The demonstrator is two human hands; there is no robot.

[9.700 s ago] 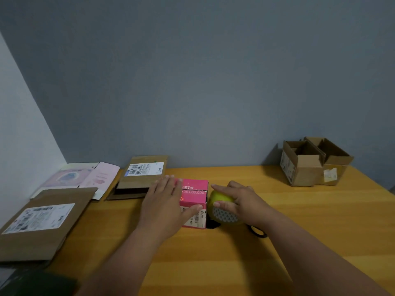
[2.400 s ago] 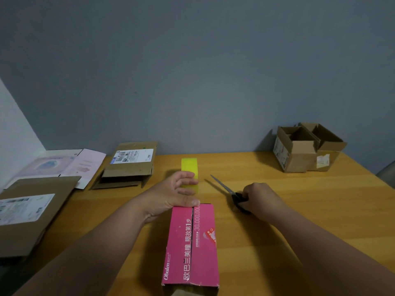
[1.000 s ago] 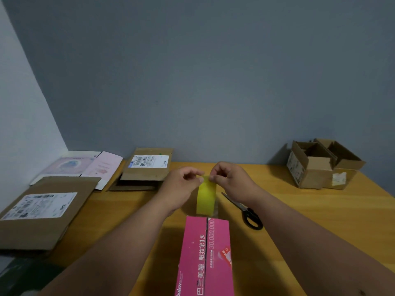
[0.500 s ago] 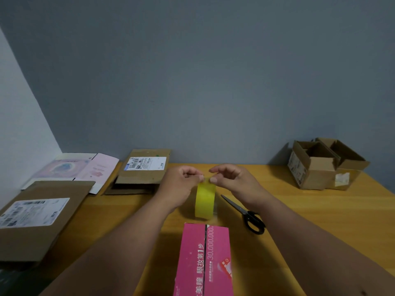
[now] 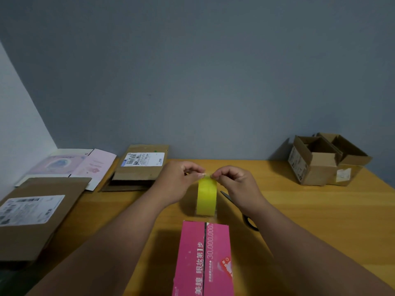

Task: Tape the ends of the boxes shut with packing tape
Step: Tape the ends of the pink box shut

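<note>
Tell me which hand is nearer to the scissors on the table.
Right. The right hand hovers just above the scissors, whose blades run under its wrist, while pinching the tape roll. The left hand is across the roll, farther away.

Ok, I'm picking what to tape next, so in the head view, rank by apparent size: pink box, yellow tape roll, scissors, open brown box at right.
1. pink box, though it is nearest and cut off by the frame
2. open brown box
3. yellow tape roll
Unranked: scissors, mostly hidden by the right arm.
</note>
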